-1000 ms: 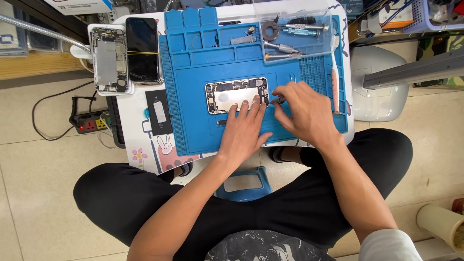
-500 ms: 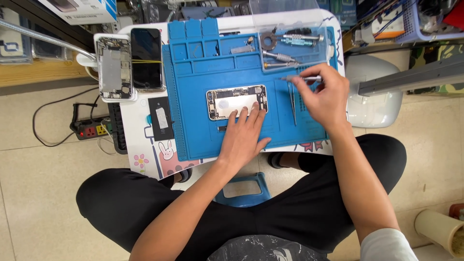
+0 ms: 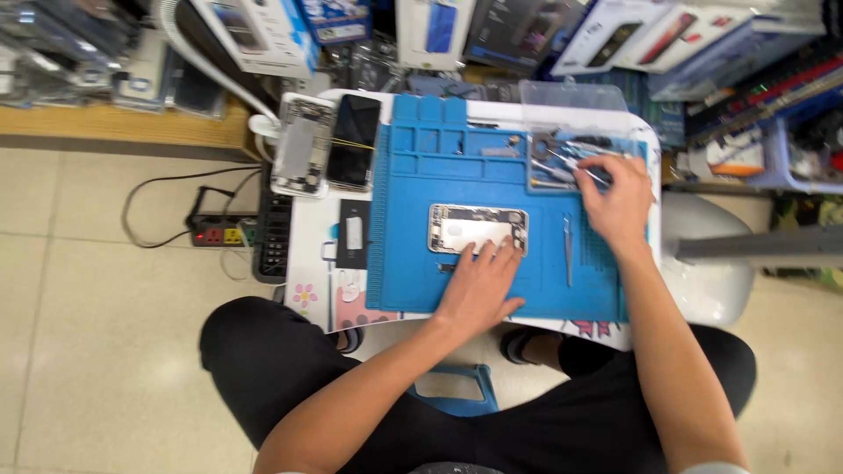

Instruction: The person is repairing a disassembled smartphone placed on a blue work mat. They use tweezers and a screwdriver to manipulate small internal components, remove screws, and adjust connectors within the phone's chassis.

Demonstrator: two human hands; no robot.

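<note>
An opened phone (image 3: 465, 225) with its insides showing lies in the middle of a blue work mat (image 3: 408, 272) on a small white table. My left hand (image 3: 481, 285) rests flat on the mat, its spread fingertips touching the phone's lower right edge. My right hand (image 3: 617, 200) is over the clear tool tray (image 3: 549, 171) at the mat's upper right, fingertips pinched on a thin metal tool (image 3: 569, 165) lying among other tools. A pair of tweezers (image 3: 568, 250) lies on the mat between my hands.
A second stripped phone body (image 3: 303, 145) and a black screen (image 3: 354, 140) lie at the table's left end, with a small black part (image 3: 354, 235) below them. A power strip (image 3: 219, 233) sits on the floor. Boxes crowd the back shelf; a white seat (image 3: 716, 272) is at right.
My right hand left the phone's right edge, passed the tweezers now lying on the mat, and went up to the tool tray. My left hand stayed at the phone.
</note>
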